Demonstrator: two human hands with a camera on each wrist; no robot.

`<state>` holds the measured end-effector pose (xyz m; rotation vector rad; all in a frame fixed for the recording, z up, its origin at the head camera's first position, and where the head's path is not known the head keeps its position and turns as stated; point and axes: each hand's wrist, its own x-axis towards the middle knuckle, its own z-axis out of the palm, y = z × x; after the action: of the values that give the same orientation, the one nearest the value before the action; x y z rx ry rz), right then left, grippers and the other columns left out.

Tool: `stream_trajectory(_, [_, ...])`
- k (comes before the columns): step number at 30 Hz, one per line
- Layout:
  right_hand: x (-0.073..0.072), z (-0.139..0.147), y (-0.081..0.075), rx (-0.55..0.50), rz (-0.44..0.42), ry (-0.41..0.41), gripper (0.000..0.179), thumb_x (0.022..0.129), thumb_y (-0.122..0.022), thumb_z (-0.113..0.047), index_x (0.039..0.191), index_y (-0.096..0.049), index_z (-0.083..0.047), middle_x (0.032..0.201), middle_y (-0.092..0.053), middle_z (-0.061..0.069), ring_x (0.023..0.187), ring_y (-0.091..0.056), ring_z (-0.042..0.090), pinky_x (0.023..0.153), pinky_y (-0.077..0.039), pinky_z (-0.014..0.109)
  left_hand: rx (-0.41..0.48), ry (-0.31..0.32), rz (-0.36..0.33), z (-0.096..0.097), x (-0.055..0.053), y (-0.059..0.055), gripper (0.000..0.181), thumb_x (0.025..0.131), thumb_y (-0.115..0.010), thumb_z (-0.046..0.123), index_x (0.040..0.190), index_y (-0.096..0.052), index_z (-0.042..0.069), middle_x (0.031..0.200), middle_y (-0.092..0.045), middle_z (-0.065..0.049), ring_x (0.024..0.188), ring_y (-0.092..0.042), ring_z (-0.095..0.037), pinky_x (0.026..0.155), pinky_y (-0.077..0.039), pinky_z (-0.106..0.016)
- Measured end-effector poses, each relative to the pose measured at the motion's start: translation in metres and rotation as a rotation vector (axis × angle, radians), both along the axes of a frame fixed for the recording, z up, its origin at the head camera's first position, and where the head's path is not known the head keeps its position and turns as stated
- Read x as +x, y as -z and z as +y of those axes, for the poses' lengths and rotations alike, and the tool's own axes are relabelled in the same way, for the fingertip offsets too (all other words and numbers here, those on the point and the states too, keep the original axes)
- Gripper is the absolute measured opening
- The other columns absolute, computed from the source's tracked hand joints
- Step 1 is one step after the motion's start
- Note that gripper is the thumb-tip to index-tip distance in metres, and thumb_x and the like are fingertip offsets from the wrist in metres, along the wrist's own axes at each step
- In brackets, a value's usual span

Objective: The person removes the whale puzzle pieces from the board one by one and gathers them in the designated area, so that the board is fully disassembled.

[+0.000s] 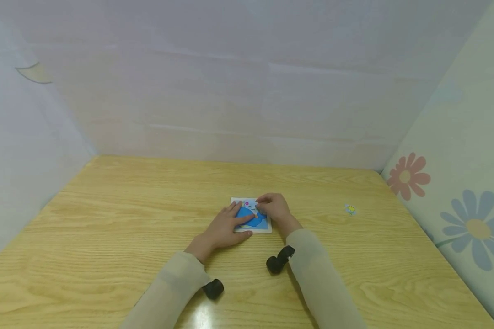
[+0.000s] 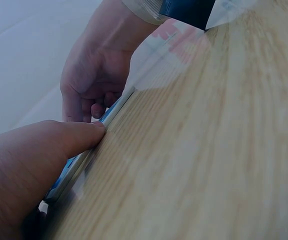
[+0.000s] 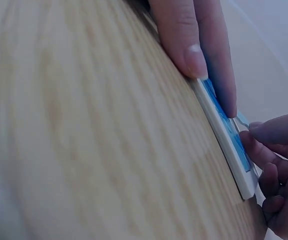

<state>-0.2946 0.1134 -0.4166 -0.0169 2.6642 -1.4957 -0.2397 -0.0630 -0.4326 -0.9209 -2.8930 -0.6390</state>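
A small white-framed jigsaw puzzle (image 1: 264, 230) with a blue picture lies flat on the table. My left hand (image 1: 226, 227) rests spread over its left part, fingers straight; its thumb (image 2: 84, 136) lies along the near edge of the frame. At the puzzle's upper right, my right hand (image 1: 275, 208) pinches a thin puzzle piece (image 3: 242, 120) between thumb and forefinger, its other fingers curled. Most of that piece is hidden by the fingers. The puzzle's left side is partly covered by my left hand.
A loose puzzle piece (image 1: 351, 209) with a yellow flower lies off to the right on the wooden table (image 1: 148, 192). Pale fabric walls (image 1: 247, 100) stand behind the table and at both sides. Black wrist cameras (image 1: 213, 289) hang below both sleeves.
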Motion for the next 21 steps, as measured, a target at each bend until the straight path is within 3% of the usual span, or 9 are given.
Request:
stream_trajectory(12, [0.0022, -0.0007, 0.0018, -0.032, 0.041, 0.046, 0.009, 0.076, -0.064, -0.007, 0.084, -0.067, -0.005, 0.081, -0.063, 0.004, 0.08, -0.056, 0.018, 0.072, -0.044, 0.033, 0.046, 0.032, 0.028, -0.0008, -0.0032, 0.005, 0.052, 0.083, -0.046, 0.048, 0.128, -0.044, 0.023, 0.137, -0.02, -0.021, 0.126, -0.011, -0.034, 0.097, -0.014, -0.048])
stream_trajectory(21, [0.001, 0.0003, 0.0032, -0.116, 0.042, 0.105, 0.01, 0.075, -0.065, -0.005, 0.084, -0.067, -0.004, 0.084, -0.062, 0.006, 0.083, -0.055, 0.019, 0.074, -0.044, 0.032, 0.076, 0.042, 0.002, -0.0018, -0.0002, 0.0034, 0.056, 0.083, -0.041, 0.054, 0.129, -0.043, 0.024, 0.138, -0.018, -0.02, 0.127, -0.006, -0.031, 0.098, -0.01, -0.048])
